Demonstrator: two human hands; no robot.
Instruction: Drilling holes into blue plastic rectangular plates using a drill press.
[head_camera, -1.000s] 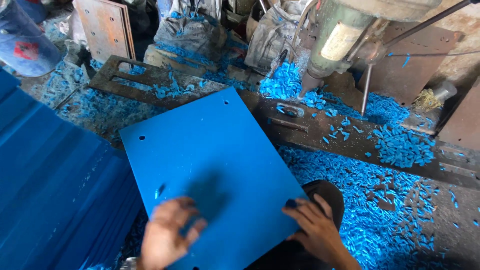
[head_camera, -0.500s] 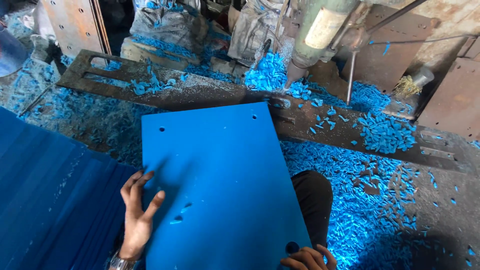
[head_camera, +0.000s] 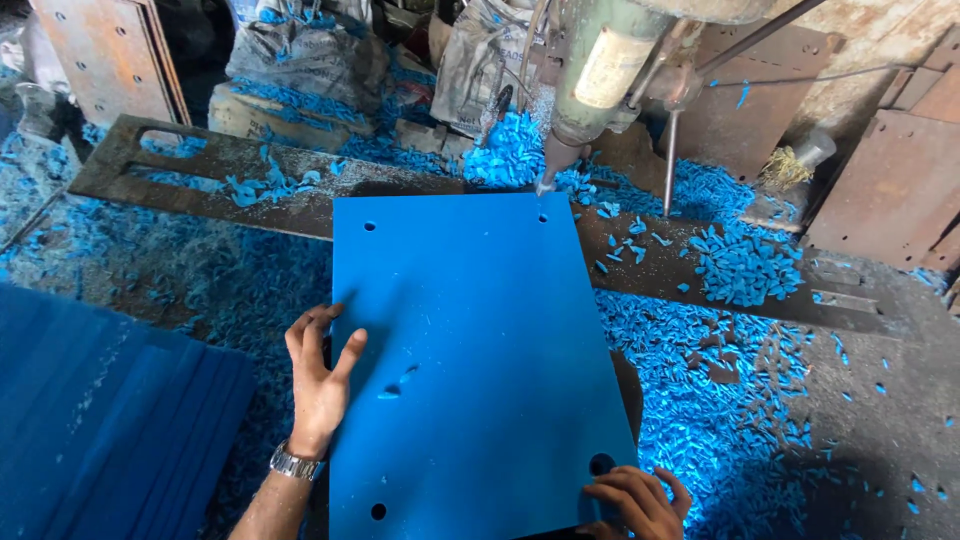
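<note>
Grip: left hand (head_camera: 318, 385) lies flat, fingers spread, against the blue plastic sheet's (head_camera: 470, 360) left edge; right hand (head_camera: 632, 500) curls over its near corner; sheet rests on the shaving-strewn surface (head_camera: 850, 420), far edge beneath the drill bit (head_camera: 548, 175); positioning step; drilling needs exact alignment.

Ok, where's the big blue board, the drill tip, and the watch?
blue board (head_camera: 480, 350), head view, middle of its flat top.
drill tip (head_camera: 543, 185), head view, pointed lower end.
watch (head_camera: 293, 462), head view, metal band on the left wrist.
</note>
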